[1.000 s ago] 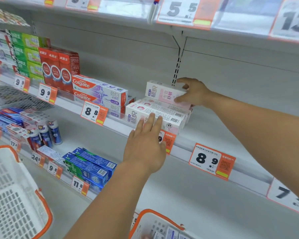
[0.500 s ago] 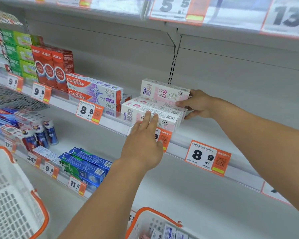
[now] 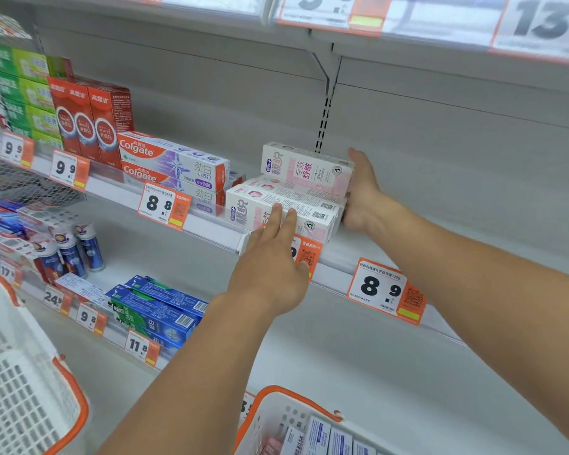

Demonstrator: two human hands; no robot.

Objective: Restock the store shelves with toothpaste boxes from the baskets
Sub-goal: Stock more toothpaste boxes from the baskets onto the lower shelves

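Note:
Several pink-and-white toothpaste boxes are stacked on the middle shelf (image 3: pixel 358 254). The top box (image 3: pixel 306 167) stands on its long edge above the lower boxes (image 3: pixel 276 205). My right hand (image 3: pixel 362 195) presses flat against the right ends of the stack, fingers extended. My left hand (image 3: pixel 273 264) lies with straight fingers against the front face of the lowest box. A white basket with orange rim (image 3: pixel 289 415) at the bottom holds more toothpaste boxes.
Colgate boxes (image 3: pixel 174 169), red boxes (image 3: pixel 89 116) and green boxes (image 3: pixel 27 90) fill the shelf to the left. Price tags line the shelf edges. A second white basket (image 3: pixel 20 372) sits at lower left. Blue boxes (image 3: pixel 155 310) lie on the lower shelf.
My right hand slid from the top box down to the right ends of the stack. The top box now sits squarer on the pile. My left hand stayed at the front.

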